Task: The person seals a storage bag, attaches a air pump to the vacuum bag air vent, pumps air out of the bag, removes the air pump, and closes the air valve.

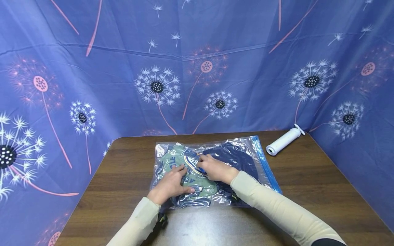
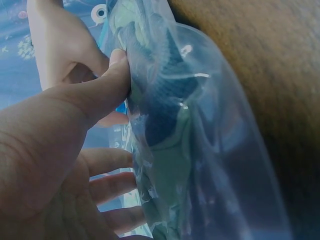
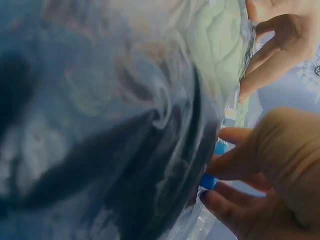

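Observation:
A clear plastic vacuum storage bag [image 1: 223,199] lies flat on the table, with a green printed garment [image 1: 168,160] and a navy garment [image 1: 238,159] inside. My left hand [image 1: 172,182] rests on the green side, fingers spread and thumb touching the film; in the left wrist view its thumb and fingertips meet the plastic. Over the bag's middle, my right hand [image 1: 217,169] pinches a small blue valve cap [image 3: 209,181] between thumb and fingers. The fingers hide part of the cap.
A white hand pump [image 1: 283,141] lies at the table's back right, beyond the bag's blue zip edge [image 1: 267,165]. A blue dandelion-print cloth [image 1: 191,85] hangs behind the wooden table [image 1: 117,177]. A small dark item [image 1: 162,219] shows beside the left forearm.

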Available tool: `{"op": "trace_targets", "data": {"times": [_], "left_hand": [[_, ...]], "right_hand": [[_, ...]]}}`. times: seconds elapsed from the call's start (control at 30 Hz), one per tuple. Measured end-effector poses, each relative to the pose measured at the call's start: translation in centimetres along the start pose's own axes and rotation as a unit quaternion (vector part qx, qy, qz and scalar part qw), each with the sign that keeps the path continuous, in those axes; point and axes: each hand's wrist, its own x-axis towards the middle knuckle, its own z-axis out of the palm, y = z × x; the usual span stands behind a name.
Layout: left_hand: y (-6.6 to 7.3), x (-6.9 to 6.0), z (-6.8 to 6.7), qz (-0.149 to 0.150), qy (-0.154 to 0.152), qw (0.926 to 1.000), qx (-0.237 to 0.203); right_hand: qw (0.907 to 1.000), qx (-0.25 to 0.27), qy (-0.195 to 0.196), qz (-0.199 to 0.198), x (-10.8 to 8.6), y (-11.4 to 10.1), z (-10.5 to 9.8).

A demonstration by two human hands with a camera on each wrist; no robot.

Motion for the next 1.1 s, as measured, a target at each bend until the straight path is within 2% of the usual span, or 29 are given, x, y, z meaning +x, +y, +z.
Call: {"op": "trace_targets", "data": {"times": [0.2, 0.53, 0.73, 1.0, 1.1], "left_hand": [[0.0, 0.0, 0.0, -0.001, -0.001, 1.0000, -0.003], [0.0, 0.1, 0.0, -0.002, -0.001, 1.0000, -0.006], [-0.2, 0.1, 0.1, 0.000, 0.002, 1.0000, -0.005], [-0.2, 0.2, 0.1, 0.002, -0.001, 1.0000, -0.002], [-0.1, 0.3, 0.1, 0.001, -0.003, 1.0000, -0.002]], "right_hand": [[0.9999, 0.003, -0.013, -0.005, 0.0, 0.2, -0.1], [0.9994, -0.033, 0.007, 0.001, 0.4, -0.4, -0.4], [0.9992, -0.035, 0.013, 0.010, 0.5, -0.5, -0.3], [0.9993, 0.006, -0.035, -0.010, 0.0, 0.5, -0.5], [0.9989, 0.016, -0.038, -0.024, -0.1, 0.9, -0.7]]}}
